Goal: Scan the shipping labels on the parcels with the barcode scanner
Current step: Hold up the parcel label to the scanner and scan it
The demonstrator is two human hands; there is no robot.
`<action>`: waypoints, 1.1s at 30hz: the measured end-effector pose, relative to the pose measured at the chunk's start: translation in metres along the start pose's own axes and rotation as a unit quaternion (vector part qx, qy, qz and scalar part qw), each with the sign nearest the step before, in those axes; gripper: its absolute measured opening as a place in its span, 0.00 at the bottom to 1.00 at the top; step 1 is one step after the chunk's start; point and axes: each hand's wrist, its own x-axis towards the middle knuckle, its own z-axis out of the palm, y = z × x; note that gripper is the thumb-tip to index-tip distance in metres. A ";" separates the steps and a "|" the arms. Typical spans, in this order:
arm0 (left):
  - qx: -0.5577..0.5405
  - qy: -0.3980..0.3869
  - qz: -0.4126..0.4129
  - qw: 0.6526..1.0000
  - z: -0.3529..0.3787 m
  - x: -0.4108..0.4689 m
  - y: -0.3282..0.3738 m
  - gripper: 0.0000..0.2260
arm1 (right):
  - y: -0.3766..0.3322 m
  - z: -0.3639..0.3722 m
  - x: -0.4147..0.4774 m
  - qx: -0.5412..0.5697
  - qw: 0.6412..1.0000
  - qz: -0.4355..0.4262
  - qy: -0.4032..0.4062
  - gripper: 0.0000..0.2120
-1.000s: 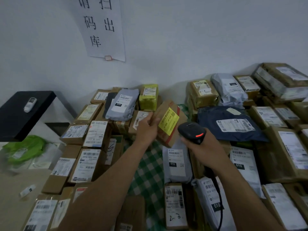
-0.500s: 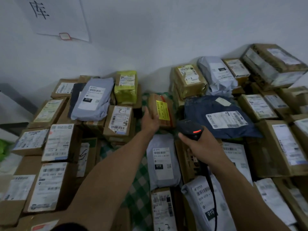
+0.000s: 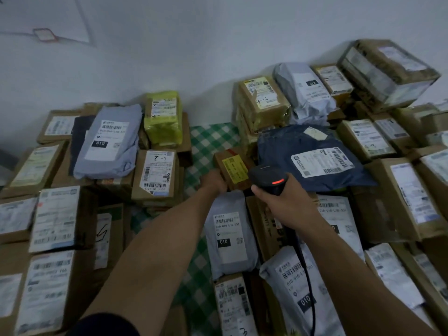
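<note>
Two arms: both bare forearms reach forward from the 6 o'clock edge and close in on the middle of the parcel pile.
Left hand: knuckles up, wrist straight, clasping the near left end of the small brown cardboard box with a yellow label; its fingertips are hidden by the box.
Box position: label up and tilted, at 1 o'clock from that hand, with its near end over a grey plastic mailer bag and a green-and-white checked cloth at its 11 o'clock.
Right hand: back of the hand up, fingers wrapped round the handle of the black handheld barcode scanner.
Scanner: its head sits at 11 o'clock from the right hand, just beside the box's right edge, with a red light glowing on top; its black cable runs toward 6 o'clock.
Neighbour: a dark blue plastic mailer with a white label lies at the scanner's 2 o'clock.
</note>
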 end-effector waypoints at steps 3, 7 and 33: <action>-0.057 0.093 0.089 0.990 -0.008 -0.018 0.010 0.06 | -0.001 -0.001 -0.004 0.004 1.000 -0.006 -0.006 0.34; -0.106 0.183 0.191 0.959 -0.025 -0.063 0.004 0.17 | -0.013 0.002 -0.020 0.008 0.999 -0.026 -0.034 0.28; -0.296 0.215 -0.082 0.927 -0.097 -0.145 -0.081 0.48 | -0.077 0.012 -0.077 0.042 0.990 -0.066 -0.118 0.14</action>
